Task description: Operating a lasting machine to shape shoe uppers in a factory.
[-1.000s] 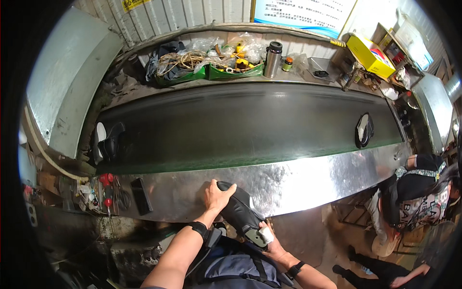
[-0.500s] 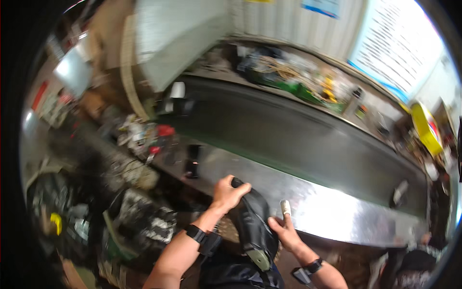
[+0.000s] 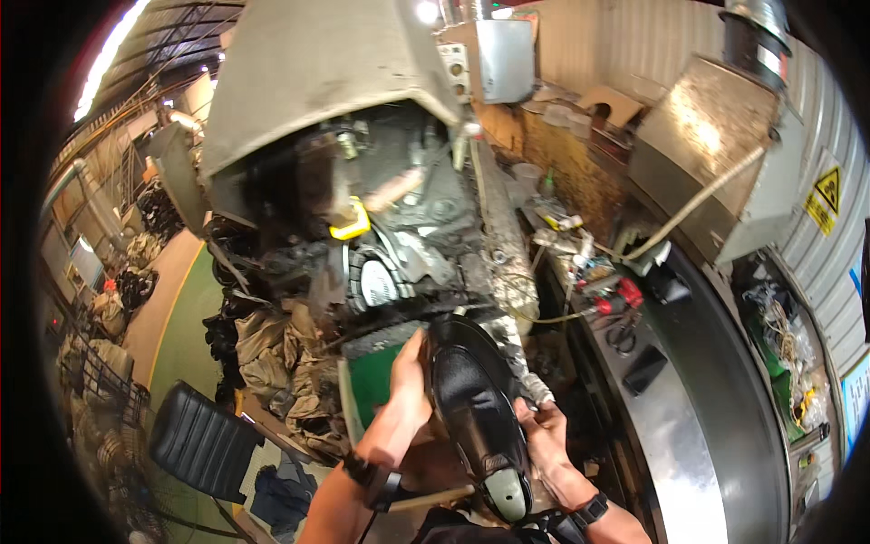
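A black leather shoe point(image 3: 473, 390) is held in front of me, toe pointing away and upper facing up. The greenish-white end of a shoe last point(image 3: 507, 494) shows at its heel opening. My left hand point(image 3: 410, 385) is closed along the shoe's left side near the toe; its fingertips are hidden beneath. My right hand point(image 3: 544, 431) grips the right side nearer the heel, fingers bent, with a white wrap point(image 3: 536, 390) on one finger. Dark bands circle both wrists.
Ahead stands a hooded machine point(image 3: 326, 82) with a yellow-edged part point(image 3: 352, 220) inside. A conveyor belt point(image 3: 716, 363) with a metal edge point(image 3: 675, 444) runs along my right; a phone-like dark slab point(image 3: 644, 370) and a red-handled tool point(image 3: 621, 297) lie there. A black chair point(image 3: 201, 440) stands left.
My view has swung left from the conveyor to the hooded machine. The shoe has come round with me and now shows its upper; both hands stay on its sides.
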A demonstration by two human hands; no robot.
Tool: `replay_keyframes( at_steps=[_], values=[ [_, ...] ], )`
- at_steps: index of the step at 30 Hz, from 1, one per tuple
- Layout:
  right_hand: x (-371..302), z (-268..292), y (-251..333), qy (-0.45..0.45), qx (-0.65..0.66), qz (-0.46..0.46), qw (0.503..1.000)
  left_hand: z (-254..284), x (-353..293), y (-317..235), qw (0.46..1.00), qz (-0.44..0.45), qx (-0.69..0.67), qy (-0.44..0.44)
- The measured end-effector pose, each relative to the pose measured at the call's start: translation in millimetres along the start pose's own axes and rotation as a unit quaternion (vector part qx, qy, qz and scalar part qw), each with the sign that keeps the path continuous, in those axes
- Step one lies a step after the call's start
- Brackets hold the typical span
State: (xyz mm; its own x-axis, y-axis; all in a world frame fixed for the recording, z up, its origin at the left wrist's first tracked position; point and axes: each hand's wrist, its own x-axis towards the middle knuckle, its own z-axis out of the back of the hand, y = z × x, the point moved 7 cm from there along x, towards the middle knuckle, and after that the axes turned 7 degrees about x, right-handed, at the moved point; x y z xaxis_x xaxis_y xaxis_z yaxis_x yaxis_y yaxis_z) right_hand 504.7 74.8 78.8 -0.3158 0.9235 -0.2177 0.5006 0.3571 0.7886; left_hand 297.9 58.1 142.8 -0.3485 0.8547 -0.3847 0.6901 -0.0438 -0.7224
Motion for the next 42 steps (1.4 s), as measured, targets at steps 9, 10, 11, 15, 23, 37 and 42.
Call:
replay_keyframes(
  at_steps=[9,10,11,15,23,37,42],
  values=[
    [60.4,-156.4,-74.3,0.052,0.05,-0.144,0.987,135.6,29.1,-110.1,0.986,-0.16,-0.004,-0.056],
    [67.9,-161.1,-71.2,0.054,0.077,-0.105,0.99,112.7,20.0,-105.2,0.993,-0.1,-0.069,-0.001],
    [67.5,-185.3,-65.3,0.069,0.105,-0.076,0.989,133.4,25.7,-97.8,0.99,-0.12,-0.072,-0.022],
    [92.1,-208.6,-78.3,0.117,0.104,-0.086,0.984,158.2,38.1,-69.4,0.993,-0.038,-0.104,-0.045],
    [163.9,-194.1,-134.4,-0.003,0.105,-0.154,0.982,159.4,87.9,-65.5,0.988,0.006,-0.141,-0.059],
    [196.4,-189.9,-154.1,0.005,0.135,-0.107,0.985,209.9,134.5,-29.8,0.975,-0.071,-0.114,-0.179],
    [202.4,-189.5,-158.6,-0.009,0.184,-0.1,0.978,211.8,139.4,-31.4,0.966,-0.136,-0.085,-0.203]
  ],
)
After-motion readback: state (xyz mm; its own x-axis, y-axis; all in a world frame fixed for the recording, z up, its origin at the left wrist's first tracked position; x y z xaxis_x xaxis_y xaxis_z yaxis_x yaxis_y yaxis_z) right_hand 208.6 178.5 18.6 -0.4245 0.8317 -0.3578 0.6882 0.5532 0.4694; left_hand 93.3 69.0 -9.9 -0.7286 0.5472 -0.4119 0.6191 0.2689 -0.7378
